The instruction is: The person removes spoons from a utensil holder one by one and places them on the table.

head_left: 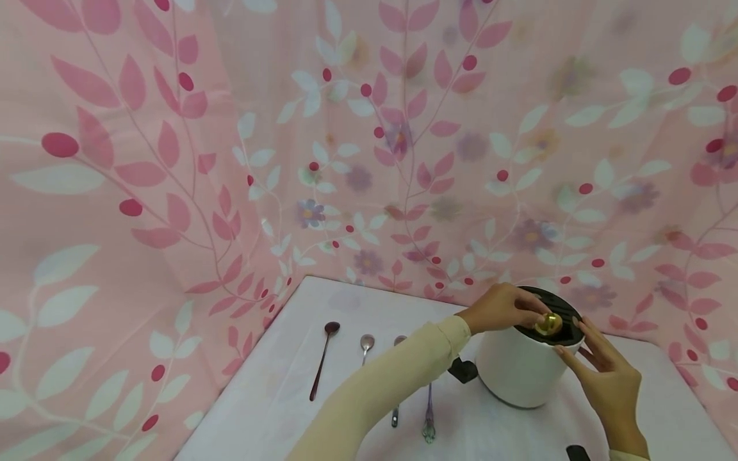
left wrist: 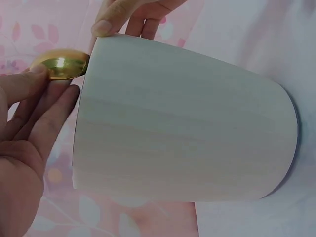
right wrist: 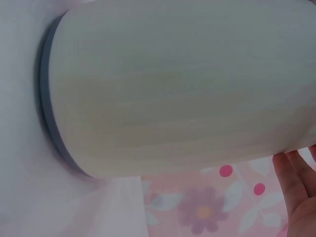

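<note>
A white round utensil holder (head_left: 513,368) with a black slotted top (head_left: 567,310) stands on the right of the table. My left hand (head_left: 507,307) pinches a shiny gold spoon (head_left: 549,324) by its bowl over the slots. In the left wrist view the gold bowl (left wrist: 61,65) is right at the holder's top edge, and its handle is hidden. My right hand (head_left: 611,378) holds the holder's upper rim at the right, thumb in front and fingers round the side. The right wrist view shows its fingers (right wrist: 291,173) against the white wall.
Left of the holder lie a dark spoon (head_left: 323,358), a silver spoon (head_left: 367,344) and other utensils partly covered by the left sleeve (head_left: 380,397). A black utensil end (head_left: 463,370) lies beside the holder, another dark end (head_left: 576,452) near the front. Floral curtains (head_left: 346,160) enclose the table.
</note>
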Available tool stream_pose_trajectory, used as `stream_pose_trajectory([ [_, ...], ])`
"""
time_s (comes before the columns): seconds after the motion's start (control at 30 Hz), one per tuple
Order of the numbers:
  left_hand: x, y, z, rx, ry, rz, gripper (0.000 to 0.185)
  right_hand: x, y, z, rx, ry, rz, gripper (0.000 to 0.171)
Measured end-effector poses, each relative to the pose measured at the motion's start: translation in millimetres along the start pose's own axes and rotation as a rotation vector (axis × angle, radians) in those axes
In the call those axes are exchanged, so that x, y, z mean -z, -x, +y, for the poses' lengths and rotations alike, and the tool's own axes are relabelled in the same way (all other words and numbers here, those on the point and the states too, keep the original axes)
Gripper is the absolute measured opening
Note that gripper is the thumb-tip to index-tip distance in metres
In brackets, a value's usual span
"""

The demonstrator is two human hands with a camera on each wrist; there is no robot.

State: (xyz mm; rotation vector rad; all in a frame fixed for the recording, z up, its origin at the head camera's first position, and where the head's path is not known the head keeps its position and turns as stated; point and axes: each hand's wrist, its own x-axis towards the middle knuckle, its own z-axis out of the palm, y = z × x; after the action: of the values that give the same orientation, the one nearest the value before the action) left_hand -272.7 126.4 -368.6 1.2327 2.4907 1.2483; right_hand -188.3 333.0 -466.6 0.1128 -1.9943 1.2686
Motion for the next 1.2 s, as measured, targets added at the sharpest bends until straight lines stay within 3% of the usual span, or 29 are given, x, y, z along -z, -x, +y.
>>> stream_pose_trajectory([
  [0.2, 3.5, 8.4, 9.5, 0.085, 0.435, 0.137, 0.018, 1, 2, 2, -0.017, -0.005, 0.013, 0.069],
  [0.33, 10.7, 8.4, 13.2, 0.054, 0.630, 0.166, 0.019, 1, 3, 2, 0.000, -0.018, 0.018, 0.069],
  [0.43, 15.6, 6.8, 14.5, 0.004, 0.660, 0.184, 0.021, 1, 3, 5, 0.018, -0.028, 0.018, 0.069],
  [0.67, 28.4, 5.3, 22.1, -0.079, 0.591, 0.265, 0.023, -2, 1, 0, -0.001, -0.003, 0.027, 0.070],
  [0.77, 36.1, 5.7, 26.2, -0.137, 0.633, 0.292, 0.024, -3, 1, -2, -0.002, 0.003, 0.035, 0.069],
  [0.9, 46.3, 8.2, 32.5, -0.159, 0.716, 0.333, 0.024, -4, 0, -2, 0.001, -0.003, 0.044, 0.069],
  [1.2, 68.5, 13.4, 47.2, -0.225, 0.745, 0.407, 0.024, -4, 0, -4, -0.009, 0.017, 0.051, 0.069],
])
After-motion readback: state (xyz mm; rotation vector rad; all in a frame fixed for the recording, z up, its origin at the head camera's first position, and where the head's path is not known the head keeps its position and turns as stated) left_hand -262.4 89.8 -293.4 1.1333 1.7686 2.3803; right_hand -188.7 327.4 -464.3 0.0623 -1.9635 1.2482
